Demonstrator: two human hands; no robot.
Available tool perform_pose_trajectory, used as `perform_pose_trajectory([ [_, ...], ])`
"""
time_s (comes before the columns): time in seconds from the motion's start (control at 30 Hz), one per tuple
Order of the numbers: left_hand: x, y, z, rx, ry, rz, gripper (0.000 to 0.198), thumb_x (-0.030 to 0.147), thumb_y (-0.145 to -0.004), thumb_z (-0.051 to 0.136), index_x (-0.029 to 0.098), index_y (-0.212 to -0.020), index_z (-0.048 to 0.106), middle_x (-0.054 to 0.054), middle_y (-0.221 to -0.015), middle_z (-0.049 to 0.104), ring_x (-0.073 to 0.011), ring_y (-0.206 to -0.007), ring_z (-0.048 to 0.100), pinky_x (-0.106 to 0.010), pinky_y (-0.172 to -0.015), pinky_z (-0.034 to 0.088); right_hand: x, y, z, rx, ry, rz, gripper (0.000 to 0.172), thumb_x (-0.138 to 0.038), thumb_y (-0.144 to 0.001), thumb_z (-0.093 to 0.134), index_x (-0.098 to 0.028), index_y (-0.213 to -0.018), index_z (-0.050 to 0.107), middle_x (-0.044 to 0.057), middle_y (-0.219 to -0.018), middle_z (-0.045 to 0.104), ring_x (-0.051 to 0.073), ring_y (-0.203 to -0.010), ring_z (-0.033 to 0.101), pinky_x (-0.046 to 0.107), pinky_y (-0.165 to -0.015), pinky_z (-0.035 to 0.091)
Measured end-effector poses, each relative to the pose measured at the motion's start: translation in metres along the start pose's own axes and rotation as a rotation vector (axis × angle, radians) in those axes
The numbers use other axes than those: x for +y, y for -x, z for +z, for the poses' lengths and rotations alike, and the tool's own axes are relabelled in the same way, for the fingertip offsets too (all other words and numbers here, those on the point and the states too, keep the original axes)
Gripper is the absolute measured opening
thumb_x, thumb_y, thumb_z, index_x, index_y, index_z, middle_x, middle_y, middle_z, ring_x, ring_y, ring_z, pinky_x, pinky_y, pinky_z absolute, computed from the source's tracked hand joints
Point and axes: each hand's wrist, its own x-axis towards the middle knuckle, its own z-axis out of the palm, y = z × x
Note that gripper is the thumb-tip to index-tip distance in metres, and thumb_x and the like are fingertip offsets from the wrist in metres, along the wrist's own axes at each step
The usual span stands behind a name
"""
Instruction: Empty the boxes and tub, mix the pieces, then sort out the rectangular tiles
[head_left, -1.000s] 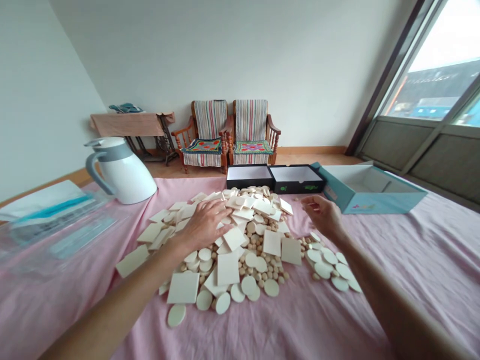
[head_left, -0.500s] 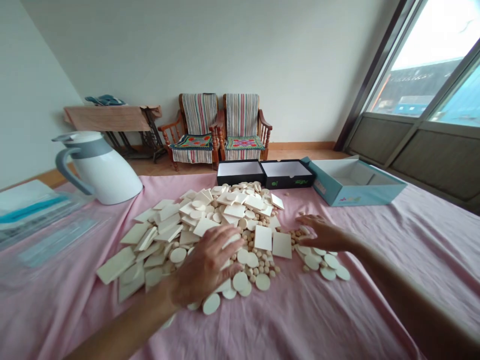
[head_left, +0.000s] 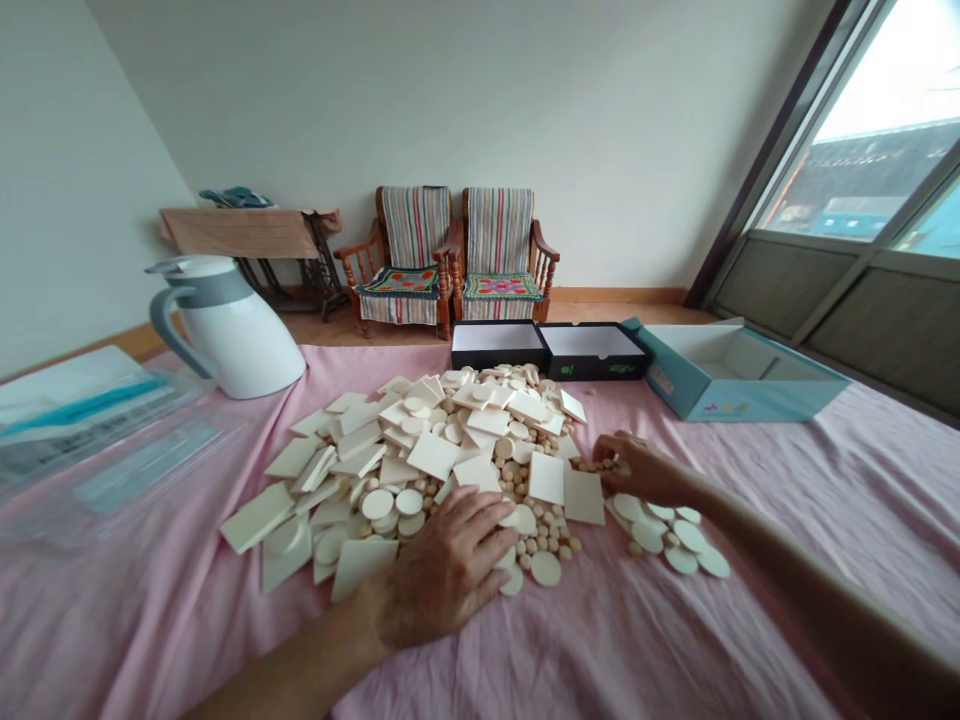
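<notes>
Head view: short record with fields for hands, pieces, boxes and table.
left hand: palm down, fingers on near edge of heap of cream flat squares and discs
right hand: fingers curled on heap's right edge
containers: two open black boxes, open teal cardboard box, behind heap
other: white plastic jug, far left
surface: pink cloth

The left hand [head_left: 442,575] and the right hand [head_left: 637,468] are bare. The left forearm [head_left: 300,660] and the right forearm [head_left: 787,560] are uncovered too.

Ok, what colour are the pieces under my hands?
The pieces are plain cream-white, seen in the head view.
</notes>
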Motion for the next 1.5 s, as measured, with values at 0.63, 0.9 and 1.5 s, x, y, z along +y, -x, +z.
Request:
perform_pose_trajectory([
  [0.63, -0.005, 0.004, 0.004, 0.194, 0.045, -0.086, 0.017, 0.023, -0.092, 0.053, 0.019, -0.103, 0.065, -0.005, -0.108, 0.068, -0.0210, -0.110, 0.058, -0.044, -0.107, 0.039, -0.105, -0.105, -0.031, 0.193, -0.501, -0.090, 0.023, -0.030, -0.079, 0.063, -0.015, -0.097, 0.066, 0.006, -0.095, 0.070, 0.013, -0.075, 0.064, 0.022, -0.063, 0.047],
  [0.9, -0.007, 0.005, 0.006, 0.180, 0.058, -0.089, 0.014, 0.023, -0.091, 0.054, 0.020, -0.101, 0.065, -0.005, -0.110, 0.067, -0.0218, -0.112, 0.057, -0.046, -0.106, 0.040, -0.014, -0.114, -0.040, 0.261, -0.030, 0.226, 0.014, -0.009, -0.075, 0.056, -0.013, -0.079, 0.069, 0.014, -0.087, 0.070, 0.025, -0.093, 0.065, 0.029, -0.078, 0.047],
  [1.5, -0.007, 0.004, 0.006, 0.194, 0.069, -0.085, 0.017, 0.021, -0.090, 0.055, 0.019, -0.104, 0.066, -0.006, -0.112, 0.068, -0.0225, -0.112, 0.058, -0.046, -0.104, 0.043, -0.004, -0.111, 0.009, 0.090, -0.305, 0.164, 0.054, -0.020, -0.044, 0.081, -0.016, -0.095, 0.065, 0.005, -0.085, 0.067, 0.023, -0.081, 0.061, 0.031, -0.071, 0.049],
])
